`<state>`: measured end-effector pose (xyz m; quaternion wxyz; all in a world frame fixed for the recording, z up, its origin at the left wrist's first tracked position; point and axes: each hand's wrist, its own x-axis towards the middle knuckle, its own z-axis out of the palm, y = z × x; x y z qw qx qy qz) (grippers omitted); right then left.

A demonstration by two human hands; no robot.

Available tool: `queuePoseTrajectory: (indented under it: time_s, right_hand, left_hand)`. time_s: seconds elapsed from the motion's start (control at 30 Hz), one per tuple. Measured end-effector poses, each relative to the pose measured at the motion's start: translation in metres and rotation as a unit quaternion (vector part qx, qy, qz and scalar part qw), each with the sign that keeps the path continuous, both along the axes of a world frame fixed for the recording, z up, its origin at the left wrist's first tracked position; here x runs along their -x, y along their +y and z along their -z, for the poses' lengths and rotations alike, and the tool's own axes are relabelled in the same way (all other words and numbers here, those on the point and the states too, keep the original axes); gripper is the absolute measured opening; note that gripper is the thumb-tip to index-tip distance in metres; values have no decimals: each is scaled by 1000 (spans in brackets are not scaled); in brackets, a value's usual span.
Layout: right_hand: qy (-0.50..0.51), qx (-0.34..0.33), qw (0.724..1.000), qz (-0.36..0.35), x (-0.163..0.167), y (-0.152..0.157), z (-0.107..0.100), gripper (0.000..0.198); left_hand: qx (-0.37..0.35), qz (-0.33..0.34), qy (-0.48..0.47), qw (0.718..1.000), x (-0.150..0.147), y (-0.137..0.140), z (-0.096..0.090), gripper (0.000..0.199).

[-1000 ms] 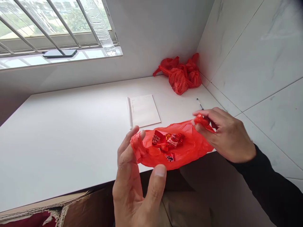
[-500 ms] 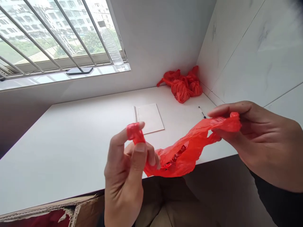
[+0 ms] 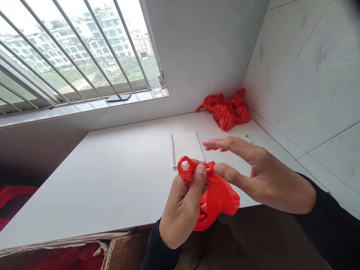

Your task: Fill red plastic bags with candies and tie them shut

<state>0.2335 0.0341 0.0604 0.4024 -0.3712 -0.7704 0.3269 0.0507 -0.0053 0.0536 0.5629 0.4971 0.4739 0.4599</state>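
A thin red plastic bag (image 3: 222, 197) hangs over the table's front edge, its gathered neck and a looped handle pinched in my left hand (image 3: 187, 202). Small dark-red printed wrappers (image 3: 203, 212) show inside the bag's lower part. Just right of the neck is my right hand (image 3: 253, 170), thumb and fingers spread apart. Its thumb tip lies close against the bunched plastic; whether it touches I cannot tell. Nothing is gripped between its fingers.
On the white table (image 3: 118, 172) lie a white notebook (image 3: 188, 148), a pen (image 3: 249, 139) and several tied red bags (image 3: 226, 112) in the corner. The windowsill holds a phone (image 3: 118, 98) and a clear bottle (image 3: 152, 77). A cardboard box (image 3: 123, 251) stands below the front edge.
My hands have come together. The bag, earlier stretched between both hands, is now bunched in my left hand. My right hand has let go and opened. The view has shifted left.
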Motion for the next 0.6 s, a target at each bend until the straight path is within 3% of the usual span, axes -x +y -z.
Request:
queuePoseTrajectory:
  time_s: [0.1,0.2,0.3,0.37,0.47,0.53,0.6]
  right_hand:
    - [22,86,996,-19,3,8,9,14]
    - [63,78,995,5,4,2,11,7]
    - [52,59,996,-51,5,-6,10,11]
    - [42,40,995,-75,7,-4,14,14]
    - [46,40,993,-97,14,10,31,34]
    - [43,103,987,-114,20,21,46,37]
    - [49,176,977,-108,25,30,60,37]
  left_hand:
    - [44,-38,-57,997,1,1,3,24]
    - [91,-44,-116,988,4,4,6,30]
    - [84,-10,-109,990,13,9,9,24]
    - [45,29,-35,998,21,10,12,20]
    - [-51,56,100,992,31,9,16,7]
    - [-140,32,194,971,35,7,21,30]
    - [-240,-16,281,929,37,8,30,47]
